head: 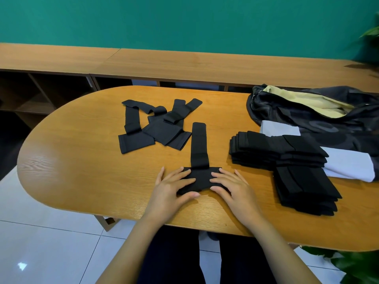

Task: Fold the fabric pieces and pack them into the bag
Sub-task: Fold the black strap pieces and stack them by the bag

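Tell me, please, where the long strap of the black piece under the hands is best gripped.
Probably pinch the strap at its far free end, from above: it lies flat, pointing away, with bare table around that end, while the left hand and right hand press its wide base.

Teal wall flat across 12 o'clock, evenly lit. Below it a long wood shelf unit runs 9 to 3 – open cubbies underneath at 10 o'clock, dark inside. Oval wood-grain tabletop fills the centre, one angled wooden leg showing at 7. Floor is glossy white tile with grey grout, a small bright light reflection at 8. Green leaves at 2, blurred – another leafy plant at 5.
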Demonstrator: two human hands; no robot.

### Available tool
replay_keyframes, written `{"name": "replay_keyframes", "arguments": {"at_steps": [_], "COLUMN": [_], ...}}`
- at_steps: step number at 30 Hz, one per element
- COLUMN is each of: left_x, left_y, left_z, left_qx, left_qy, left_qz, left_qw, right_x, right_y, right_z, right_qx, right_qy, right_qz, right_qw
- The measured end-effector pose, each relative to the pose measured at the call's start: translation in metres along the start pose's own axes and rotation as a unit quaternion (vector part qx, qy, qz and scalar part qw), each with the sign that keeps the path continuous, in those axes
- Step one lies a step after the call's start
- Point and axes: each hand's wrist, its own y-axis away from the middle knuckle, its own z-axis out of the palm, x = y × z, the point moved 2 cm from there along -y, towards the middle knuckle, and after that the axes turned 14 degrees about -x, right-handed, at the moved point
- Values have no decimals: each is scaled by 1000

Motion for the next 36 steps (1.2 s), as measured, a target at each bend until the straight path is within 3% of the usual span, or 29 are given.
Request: {"name": "replay_keyframes", "arguments": {"at_steps": [15,22,28,36], "left_x": [1,6,17,19], "left_y": [9,20,24,17], "left_z": [-4,-10,-16,-15], "left_qx": [97,101,151,176], "left_qy": [64,115,165,240], "left_qz": [22,42,-21,-113], "left_qw": [993,987,974,948], "right_x": [3,-2,-10,-18], "right_y": [9,19,17,11], "right_z": [-2,-14,-20,-13], "right_qx": [72,103,129,104], "right_qy": [-27,-82,-93,-171], "right_qz": [-11,-16,-25,61], "right_qw": [997,991,987,978]}}
